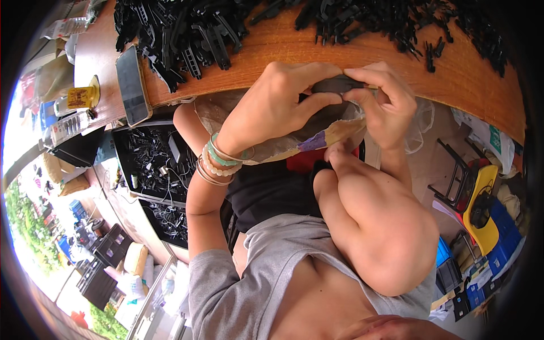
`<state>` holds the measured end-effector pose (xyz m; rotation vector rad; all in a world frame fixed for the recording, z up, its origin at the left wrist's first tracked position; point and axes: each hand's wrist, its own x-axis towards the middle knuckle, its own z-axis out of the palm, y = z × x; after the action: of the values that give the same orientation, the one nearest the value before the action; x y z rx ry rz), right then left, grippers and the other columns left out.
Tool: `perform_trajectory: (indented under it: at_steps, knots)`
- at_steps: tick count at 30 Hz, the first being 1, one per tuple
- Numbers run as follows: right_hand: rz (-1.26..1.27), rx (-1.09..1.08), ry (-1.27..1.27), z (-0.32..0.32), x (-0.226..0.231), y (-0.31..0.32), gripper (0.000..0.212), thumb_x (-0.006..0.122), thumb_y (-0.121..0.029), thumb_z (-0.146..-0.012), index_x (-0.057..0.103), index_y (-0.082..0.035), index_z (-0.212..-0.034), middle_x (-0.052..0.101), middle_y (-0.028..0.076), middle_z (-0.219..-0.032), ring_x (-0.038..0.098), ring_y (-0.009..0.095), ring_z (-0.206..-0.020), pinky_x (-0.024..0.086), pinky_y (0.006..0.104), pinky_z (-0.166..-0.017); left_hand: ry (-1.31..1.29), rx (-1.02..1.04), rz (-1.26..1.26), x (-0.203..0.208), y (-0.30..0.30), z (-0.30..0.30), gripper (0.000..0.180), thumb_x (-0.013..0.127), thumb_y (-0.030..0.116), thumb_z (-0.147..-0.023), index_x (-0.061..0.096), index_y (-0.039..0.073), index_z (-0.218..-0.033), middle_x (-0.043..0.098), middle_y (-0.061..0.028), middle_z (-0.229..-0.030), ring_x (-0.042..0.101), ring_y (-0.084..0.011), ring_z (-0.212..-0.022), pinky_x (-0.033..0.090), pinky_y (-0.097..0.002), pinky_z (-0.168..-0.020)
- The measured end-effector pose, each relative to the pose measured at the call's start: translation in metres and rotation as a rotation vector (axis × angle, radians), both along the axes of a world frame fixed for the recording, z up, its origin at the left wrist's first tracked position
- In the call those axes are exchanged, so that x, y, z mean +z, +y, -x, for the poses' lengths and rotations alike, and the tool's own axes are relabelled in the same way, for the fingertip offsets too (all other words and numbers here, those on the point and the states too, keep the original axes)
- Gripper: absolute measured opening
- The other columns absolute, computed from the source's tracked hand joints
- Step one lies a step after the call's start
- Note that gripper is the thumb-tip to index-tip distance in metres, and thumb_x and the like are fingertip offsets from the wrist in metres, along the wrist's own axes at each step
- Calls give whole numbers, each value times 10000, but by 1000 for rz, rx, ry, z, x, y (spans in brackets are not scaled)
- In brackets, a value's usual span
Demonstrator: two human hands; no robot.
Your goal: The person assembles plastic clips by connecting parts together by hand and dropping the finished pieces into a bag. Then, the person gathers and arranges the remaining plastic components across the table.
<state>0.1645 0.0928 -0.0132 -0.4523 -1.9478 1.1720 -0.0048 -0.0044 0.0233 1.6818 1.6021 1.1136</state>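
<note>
Between my two hands, just off the table's near edge, is a small dark plastic part (338, 84). My left hand (283, 102), with bracelets on its wrist, pinches the part's left end between thumb and fingers. At its other end my right hand (385, 99) is closed, thumb and forefinger gripping it. The fingers cover both ends of the part. Below the hands an open bag (272, 156) of clear plastic and brown material hangs over my lap. Across the table lie heaps of black plastic parts (212, 42), with another pile (362, 25) farther right.
A phone (134, 85) lies at the left of the wooden table (272, 56), near a yellow box (82, 97). Black trays (156, 164) of dark parts stand below at left. A yellow chair (481, 209) and blue bins (501, 238) are at right. My raised knee is close under the right hand.
</note>
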Motion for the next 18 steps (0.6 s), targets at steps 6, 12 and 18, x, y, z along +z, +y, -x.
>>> perform_trajectory:
  at_steps: [6, 12, 18]
  knots:
    - [-40, -12, 2, 3, 1, -1, 324, 725, 88, -657, 685, 4, -968, 651, 95, -852, 628, 179, -735, 506, 263, -642, -54, 19, -2, -10, -1, 2, 296, 712, 119, -769, 646, -10, -1026, 663, -194, -825, 643, -340, -682, 517, -351, -611]
    - [117, 186, -191, -3, 1, 2, 287, 716, 46, -698, 670, 9, -979, 651, 100, -853, 628, 178, -718, 497, 264, -644, 116, -10, 61, -11, 9, 18, 216, 693, 88, -792, 662, -18, -978, 683, -135, -815, 668, -217, -683, 511, -285, -621]
    - [-455, -279, -247, 19, -14, 33, 184, 680, 13, -742, 668, -34, -920, 597, 52, -858, 577, 235, -773, 462, 334, -659, 493, 454, -341, -43, 60, 21, 92, 674, 105, -799, 655, 35, -855, 601, -84, -727, 601, -263, -604, 480, -307, -548]
